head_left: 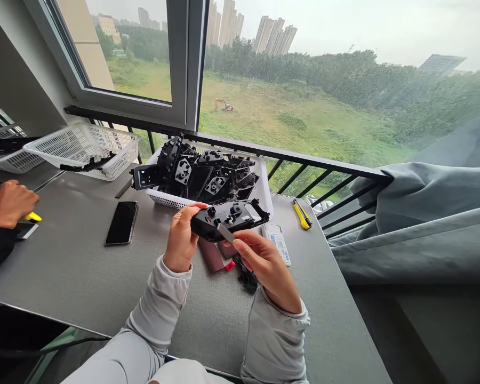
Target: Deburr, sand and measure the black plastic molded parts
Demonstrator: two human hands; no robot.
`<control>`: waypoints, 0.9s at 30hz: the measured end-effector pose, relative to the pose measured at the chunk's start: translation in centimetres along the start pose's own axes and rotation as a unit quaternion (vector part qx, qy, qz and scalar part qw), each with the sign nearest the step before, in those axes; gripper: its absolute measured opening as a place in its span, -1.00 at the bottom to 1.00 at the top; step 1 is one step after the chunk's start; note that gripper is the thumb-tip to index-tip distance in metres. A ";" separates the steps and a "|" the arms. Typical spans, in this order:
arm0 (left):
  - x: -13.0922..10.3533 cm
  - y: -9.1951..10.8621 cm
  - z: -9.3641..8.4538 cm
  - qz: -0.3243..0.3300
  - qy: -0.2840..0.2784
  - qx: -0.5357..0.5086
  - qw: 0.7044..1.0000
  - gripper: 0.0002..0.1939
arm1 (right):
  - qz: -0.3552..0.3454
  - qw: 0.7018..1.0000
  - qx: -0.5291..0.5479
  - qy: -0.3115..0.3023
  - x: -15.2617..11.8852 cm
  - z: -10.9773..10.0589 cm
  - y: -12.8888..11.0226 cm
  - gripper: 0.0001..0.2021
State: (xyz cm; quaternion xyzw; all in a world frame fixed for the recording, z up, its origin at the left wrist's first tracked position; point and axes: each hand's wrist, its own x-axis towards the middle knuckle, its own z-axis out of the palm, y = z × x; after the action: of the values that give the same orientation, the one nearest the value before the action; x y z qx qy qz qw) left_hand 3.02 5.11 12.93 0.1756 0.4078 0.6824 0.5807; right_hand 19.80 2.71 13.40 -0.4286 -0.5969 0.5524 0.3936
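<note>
My left hand (181, 238) grips the left end of a black moulded plastic part (224, 217), raised over the table in front of the basket. The part has pegs, a round boss and an open frame at its right end. Between the thumb and fingers of my right hand (266, 260) is a flat grey metal strip (225, 233). Its far end meets the part's near edge; whether it cuts or only touches there I cannot tell. Below lie dark red sheets (212, 257), a small red piece (230, 265) and a black tangled item (247, 278).
A white basket (266, 186) heaped with black plastic parts stands behind my hands. A phone (121, 223) lies left, a yellow utility knife (302, 214) right, near a white labelled packet (278, 242). Another person's hand (10, 204) rests far left, below a second white basket (124, 149).
</note>
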 end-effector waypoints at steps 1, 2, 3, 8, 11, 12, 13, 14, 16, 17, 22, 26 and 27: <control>0.0 0.0 0.1 0.004 0.007 -0.005 1.000 -0.85 | 0.008 1.000 0.000 -0.010 0.0 0.0 -0.1 -0.63; 0.0 0.1 0.1 0.006 0.013 -0.011 1.000 -0.85 | 0.017 1.000 0.001 -0.018 0.0 0.1 -0.2 -0.62; -0.1 0.2 0.1 0.005 0.018 -0.017 1.000 -0.84 | 0.024 0.999 0.003 -0.026 -0.1 0.1 -0.2 -0.62; -0.3 0.8 -0.3 -0.024 -0.049 -0.013 0.998 -0.77 | 0.019 0.999 0.046 -0.013 0.1 0.0 0.0 -0.61; -0.6 1.0 -0.6 -0.023 -0.145 0.019 0.989 -0.66 | -0.004 0.997 0.079 0.020 0.1 -0.1 0.4 -0.61; -0.6 1.0 -0.7 -0.019 -0.165 0.029 0.986 -0.63 | -0.010 0.996 0.085 0.026 0.1 -0.2 0.5 -0.62; -0.7 1.0 -0.8 -0.013 -0.176 0.038 0.984 -0.61 | -0.013 0.995 0.089 0.031 0.2 -0.2 0.6 -0.63; -0.7 0.9 -0.9 -0.005 -0.180 0.044 0.983 -0.61 | -0.016 0.995 0.090 0.034 0.2 -0.2 0.6 -0.64; -0.8 0.7 -0.9 0.009 -0.179 0.050 0.982 -0.64 | -0.021 0.996 0.085 0.036 0.2 -0.1 0.5 -0.64; -0.8 0.7 -0.9 0.012 -0.181 0.052 0.982 -0.64 | -0.025 0.996 0.076 0.034 0.3 0.0 0.5 -0.64; -1.0 0.5 -0.7 0.026 -0.183 0.041 0.982 -0.71 | -0.046 0.998 0.016 0.047 0.4 0.4 0.4 -0.64; -1.0 0.2 -0.7 0.083 -0.177 0.058 0.979 -0.76 | -0.060 0.996 -0.027 0.062 0.1 0.5 0.4 -0.69; -1.0 0.1 -0.8 0.097 -0.181 0.067 0.976 -0.77 | -0.061 0.996 -0.037 0.060 0.0 0.6 0.3 -0.70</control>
State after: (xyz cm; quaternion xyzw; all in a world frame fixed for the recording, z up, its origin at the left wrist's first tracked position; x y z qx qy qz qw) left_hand 2.68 3.91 12.79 0.3732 0.3218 0.6637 0.5627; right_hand 19.28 2.49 13.01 -0.4377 -0.6172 0.4784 0.4456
